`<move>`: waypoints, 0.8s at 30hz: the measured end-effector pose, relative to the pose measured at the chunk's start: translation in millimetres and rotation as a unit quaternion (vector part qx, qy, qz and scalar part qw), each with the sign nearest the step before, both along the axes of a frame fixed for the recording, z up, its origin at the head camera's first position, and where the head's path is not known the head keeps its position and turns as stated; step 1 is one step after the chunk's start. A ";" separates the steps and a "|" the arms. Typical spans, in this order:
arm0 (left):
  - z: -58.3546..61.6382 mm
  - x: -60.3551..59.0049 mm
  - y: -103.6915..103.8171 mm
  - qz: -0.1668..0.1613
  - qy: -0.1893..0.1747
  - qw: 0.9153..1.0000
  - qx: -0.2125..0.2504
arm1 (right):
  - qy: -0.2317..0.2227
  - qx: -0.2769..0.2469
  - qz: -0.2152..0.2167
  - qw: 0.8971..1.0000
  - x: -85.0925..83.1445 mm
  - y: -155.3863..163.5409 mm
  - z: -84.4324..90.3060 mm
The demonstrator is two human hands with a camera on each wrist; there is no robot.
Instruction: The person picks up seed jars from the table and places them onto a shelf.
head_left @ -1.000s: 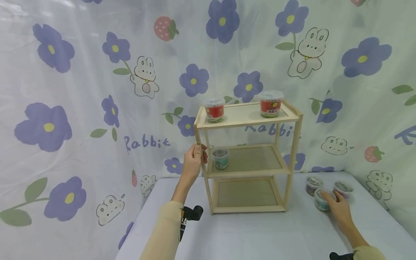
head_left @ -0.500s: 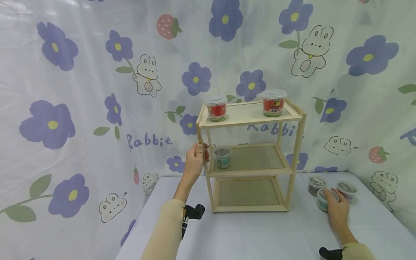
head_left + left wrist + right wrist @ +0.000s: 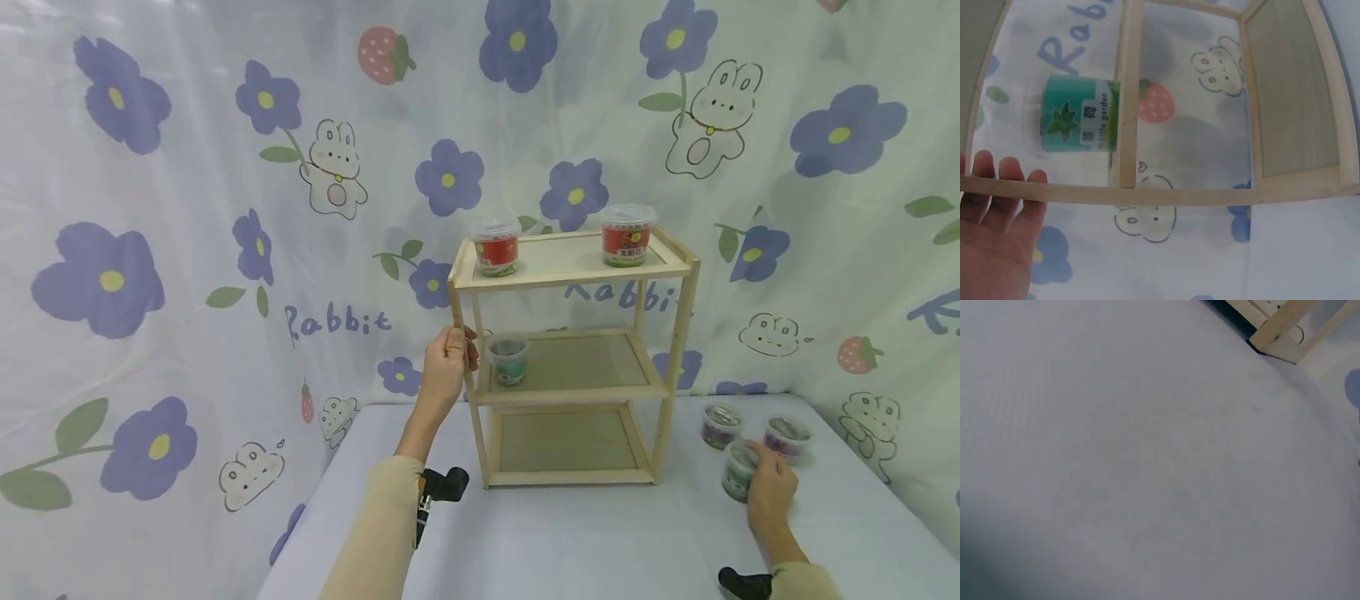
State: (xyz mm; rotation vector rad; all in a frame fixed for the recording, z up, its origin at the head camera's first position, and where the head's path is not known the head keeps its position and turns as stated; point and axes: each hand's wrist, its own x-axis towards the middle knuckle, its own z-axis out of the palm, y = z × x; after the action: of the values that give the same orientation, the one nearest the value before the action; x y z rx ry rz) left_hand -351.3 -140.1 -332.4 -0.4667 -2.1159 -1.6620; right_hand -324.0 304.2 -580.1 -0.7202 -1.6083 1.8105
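A three-tier wooden shelf (image 3: 570,271) stands on the white table (image 3: 585,542). My left hand (image 3: 450,354) grips its front left post at middle-shelf height; in the left wrist view the fingers (image 3: 1004,172) curl over that post (image 3: 1147,194). A green-labelled cup (image 3: 508,360) (image 3: 1079,122) sits on the middle shelf just behind the post. My right hand (image 3: 753,475) holds a teal-labelled cup (image 3: 737,468) by its side, right of the shelf and low over the table. The right wrist view shows only tablecloth and a shelf foot (image 3: 1279,331).
Two red-labelled cups (image 3: 496,247) (image 3: 626,236) stand on the top shelf. Two more small cups (image 3: 722,425) (image 3: 786,436) sit on the table just behind my right hand. The bottom shelf (image 3: 566,442) holds nothing. A flowered curtain (image 3: 225,208) hangs close behind.
My right hand has slid from the top of the teal cup to its side and drawn it slightly toward me. The left hand keeps its hold on the post.
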 end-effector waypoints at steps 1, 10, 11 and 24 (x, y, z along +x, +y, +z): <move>0.3 0.0 -0.3 0.002 0.002 1.000 -0.001 | 0.007 -0.005 0.004 1.000 0.4 -0.8 -0.1; -0.3 -0.5 -3.0 0.003 0.000 1.000 0.002 | 0.002 0.032 0.048 0.998 6.2 -5.2 -1.7; -0.6 -0.4 -3.1 0.003 -0.001 1.000 0.003 | -0.007 0.026 0.053 0.998 7.6 -5.3 -1.5; 11.1 10.5 1.1 -0.028 -0.021 0.999 0.008 | -0.060 -0.016 0.114 0.992 27.6 -5.4 8.9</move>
State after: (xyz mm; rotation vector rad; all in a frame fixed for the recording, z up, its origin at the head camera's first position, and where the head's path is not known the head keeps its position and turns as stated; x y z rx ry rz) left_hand -340.8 -139.0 -321.3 -0.4930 -2.1371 -1.7323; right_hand -296.3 298.9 -571.1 -0.6950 -1.8060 1.9911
